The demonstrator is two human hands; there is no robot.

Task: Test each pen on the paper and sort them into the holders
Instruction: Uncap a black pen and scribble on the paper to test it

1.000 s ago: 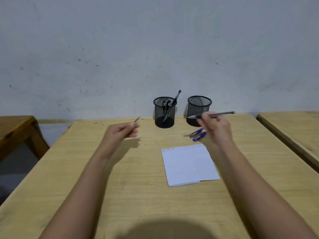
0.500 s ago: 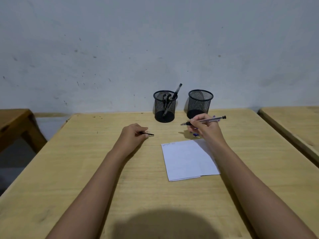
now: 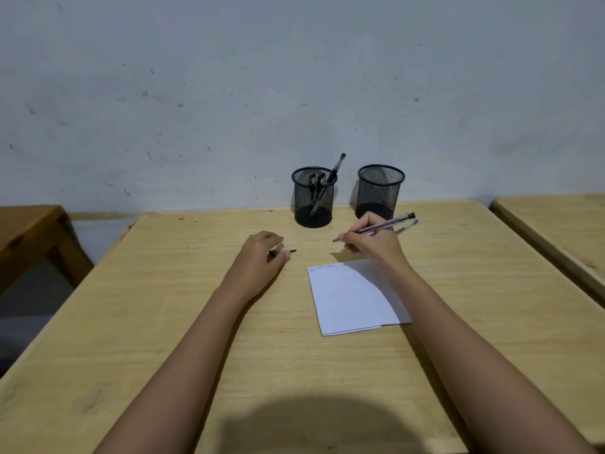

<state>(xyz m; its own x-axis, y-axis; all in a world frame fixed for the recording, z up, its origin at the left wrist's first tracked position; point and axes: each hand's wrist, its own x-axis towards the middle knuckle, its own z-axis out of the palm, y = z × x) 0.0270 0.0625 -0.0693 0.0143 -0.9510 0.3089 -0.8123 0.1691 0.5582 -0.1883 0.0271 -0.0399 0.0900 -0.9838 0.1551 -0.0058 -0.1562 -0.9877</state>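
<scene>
My right hand (image 3: 376,244) grips an uncapped clear pen (image 3: 386,224), its tip pointing left just above the table, beyond the top edge of the white paper (image 3: 347,299). Scribbles mark the paper's top left corner. A blue pen (image 3: 407,227) lies on the table behind my right hand, mostly hidden. My left hand (image 3: 262,257) rests on the table left of the paper and pinches a small black pen cap (image 3: 288,251). Two black mesh holders stand at the back: the left holder (image 3: 313,198) contains several black pens, the right holder (image 3: 379,191) looks empty.
The wooden table (image 3: 163,322) ends at a grey wall behind the holders. Another wooden table (image 3: 556,231) stands to the right across a narrow gap, and a darker wooden bench (image 3: 26,231) sits at the left.
Both hands have come down from the air to the table. My right hand lowered the pen towards the paper's top edge; my left hand settled with the cap.
</scene>
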